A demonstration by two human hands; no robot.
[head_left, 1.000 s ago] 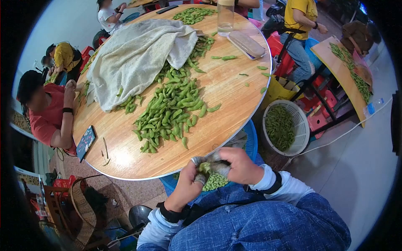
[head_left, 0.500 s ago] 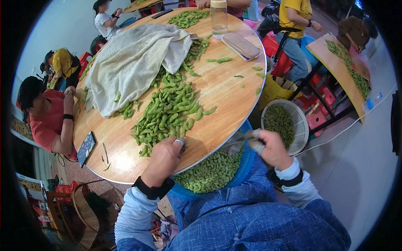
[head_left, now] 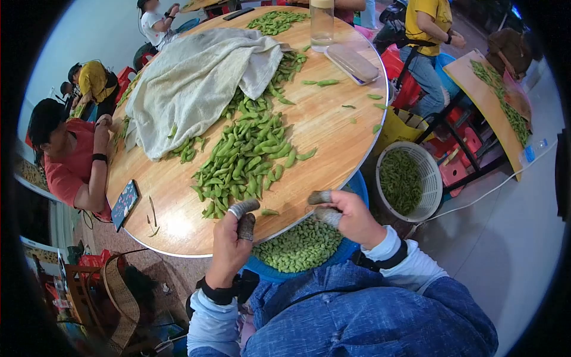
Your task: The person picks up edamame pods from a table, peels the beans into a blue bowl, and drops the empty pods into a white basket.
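Over the front edge of the round wooden table [head_left: 321, 143], my left hand [head_left: 233, 235] has grey coverings on its thumb and a finger, held slightly apart with nothing visible between them. A single green pod [head_left: 269, 212] lies just beyond their tips. My right hand [head_left: 351, 220], with similar coverings, is at the table edge to the right, thumb and finger parted and no object seen in it. A pile of green pods [head_left: 244, 154] lies beyond my left hand. Below both hands, a blue basin [head_left: 355, 193] holds shelled green beans [head_left: 300, 245].
A pale cloth [head_left: 190, 89] covers part of the table. A bottle [head_left: 322, 24], a case [head_left: 352, 64] and a patterned phone [head_left: 125, 203] lie around it. A white basket [head_left: 433, 178] of pods stands right. A person in red [head_left: 68, 160] sits left; others work farther back.
My left hand has turned, its covered thumb and finger now showing. My right hand has moved left from beside the white basket to the table edge. The single pod near my left hand is now visible.
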